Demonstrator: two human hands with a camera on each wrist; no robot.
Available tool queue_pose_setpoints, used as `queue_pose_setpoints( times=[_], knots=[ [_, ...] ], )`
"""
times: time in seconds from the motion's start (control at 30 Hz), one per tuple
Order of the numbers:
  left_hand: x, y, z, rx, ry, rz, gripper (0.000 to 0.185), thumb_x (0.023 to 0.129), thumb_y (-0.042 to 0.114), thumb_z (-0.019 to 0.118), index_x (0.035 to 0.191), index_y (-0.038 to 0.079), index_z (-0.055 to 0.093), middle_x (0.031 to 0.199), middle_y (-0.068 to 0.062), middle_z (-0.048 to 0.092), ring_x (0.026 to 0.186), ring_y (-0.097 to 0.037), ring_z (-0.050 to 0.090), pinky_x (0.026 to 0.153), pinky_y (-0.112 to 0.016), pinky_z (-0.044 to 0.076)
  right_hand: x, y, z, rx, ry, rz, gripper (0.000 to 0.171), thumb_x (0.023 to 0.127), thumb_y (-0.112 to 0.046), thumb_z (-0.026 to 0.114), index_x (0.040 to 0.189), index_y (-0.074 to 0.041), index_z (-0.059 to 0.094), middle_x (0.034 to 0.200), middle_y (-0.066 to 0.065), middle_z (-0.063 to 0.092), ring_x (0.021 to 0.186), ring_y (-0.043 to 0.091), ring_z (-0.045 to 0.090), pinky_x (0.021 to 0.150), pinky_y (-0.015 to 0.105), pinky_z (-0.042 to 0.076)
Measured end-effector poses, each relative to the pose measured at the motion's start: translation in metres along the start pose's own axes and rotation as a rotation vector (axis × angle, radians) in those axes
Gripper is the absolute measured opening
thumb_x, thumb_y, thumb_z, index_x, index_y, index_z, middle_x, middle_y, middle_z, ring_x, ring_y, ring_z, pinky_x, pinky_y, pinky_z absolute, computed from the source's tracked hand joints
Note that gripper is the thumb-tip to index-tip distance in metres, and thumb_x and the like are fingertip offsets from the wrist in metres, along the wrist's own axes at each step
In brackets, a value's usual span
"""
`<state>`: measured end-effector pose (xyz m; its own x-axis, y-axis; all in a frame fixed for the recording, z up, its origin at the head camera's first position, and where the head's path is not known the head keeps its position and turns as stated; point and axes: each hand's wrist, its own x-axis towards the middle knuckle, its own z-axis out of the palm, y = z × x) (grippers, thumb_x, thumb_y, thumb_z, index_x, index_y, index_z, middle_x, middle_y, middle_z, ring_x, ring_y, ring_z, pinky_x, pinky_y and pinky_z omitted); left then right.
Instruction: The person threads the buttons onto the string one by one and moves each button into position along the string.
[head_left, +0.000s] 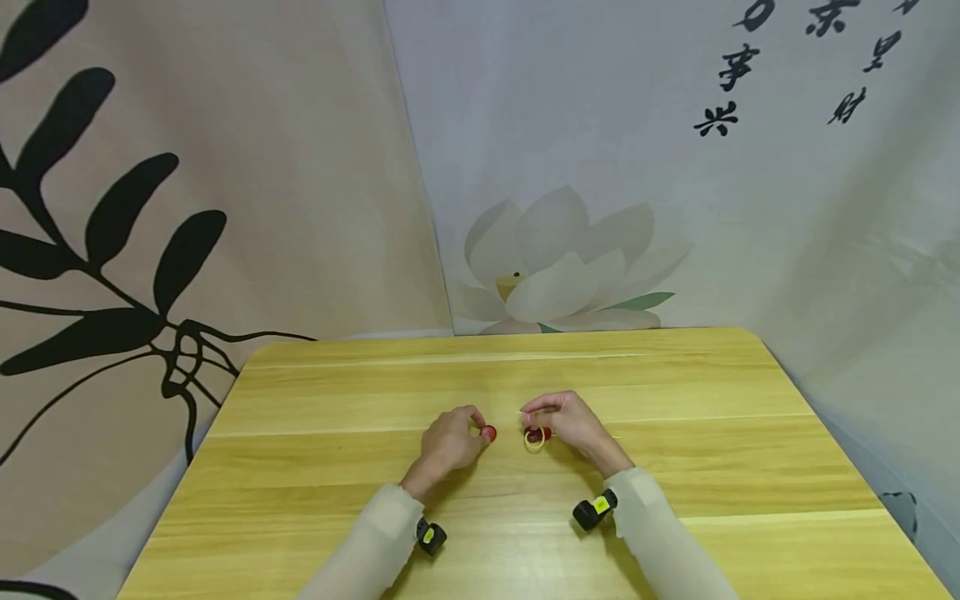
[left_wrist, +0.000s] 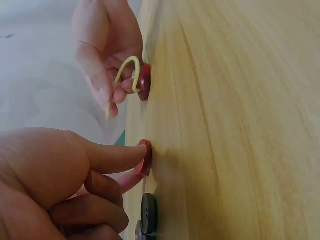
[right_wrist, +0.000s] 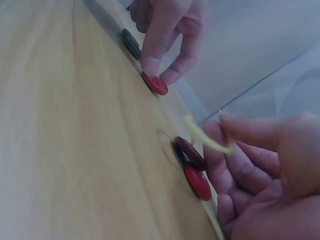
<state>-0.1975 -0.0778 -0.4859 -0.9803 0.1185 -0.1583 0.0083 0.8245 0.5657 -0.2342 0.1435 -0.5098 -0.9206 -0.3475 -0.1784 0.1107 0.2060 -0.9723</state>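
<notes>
My left hand (head_left: pixel 450 437) pinches a round red button (left_wrist: pixel 143 157) between thumb and forefinger, its edge close to the wooden tabletop. To the right of it, my right hand (head_left: pixel 566 421) pinches a yellow cord (right_wrist: pixel 207 138) near one end, and the cord bends in a loop below the fingertips. Right beside those fingers, a dark red button (right_wrist: pixel 190 153) and a brighter red button (right_wrist: pixel 198 182) lie close together, with a dark piece (right_wrist: pixel 180 152) partly hidden next to them. In the head view the cord's loop overlaps these buttons.
Dark grey buttons (left_wrist: pixel 149 213) lie near my left hand, mostly hidden by it in the head view. The wooden table (head_left: pixel 337 500) meets a printed cloth backdrop (head_left: pixel 315 167) at its far edge. Each sleeve cuff carries a small black camera (head_left: pixel 595 510).
</notes>
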Motion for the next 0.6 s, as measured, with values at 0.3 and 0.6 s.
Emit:
queue_pose_setpoints(
  times=[0.3,0.6],
  knots=[
    [0.000,-0.002,0.002,-0.016,0.009,0.007,0.019,0.088,0.030,0.075,0.096,0.015,0.067,0.074,0.000,0.060,0.058,-0.016,0.044,0.052,-0.032,0.037,0.002,0.007,-0.009,0.035,-0.082,-0.014,0.025,0.093,-0.002,0.065,0.113,0.013,0.061,0.101,0.021,0.073,0.090,0.026,0.073,0.078,0.032,0.057],
    [0.000,-0.001,0.004,-0.040,0.023,-0.039,0.016,0.084,0.024,0.078,0.087,0.015,0.066,0.077,0.000,0.062,0.061,-0.017,0.049,0.053,-0.031,0.037,0.003,0.011,-0.012,0.079,-0.075,-0.019,0.018,0.094,-0.005,0.065,0.106,0.008,0.064,0.099,0.017,0.074,0.090,0.020,0.073,0.077,0.029,0.056]
  ],
)
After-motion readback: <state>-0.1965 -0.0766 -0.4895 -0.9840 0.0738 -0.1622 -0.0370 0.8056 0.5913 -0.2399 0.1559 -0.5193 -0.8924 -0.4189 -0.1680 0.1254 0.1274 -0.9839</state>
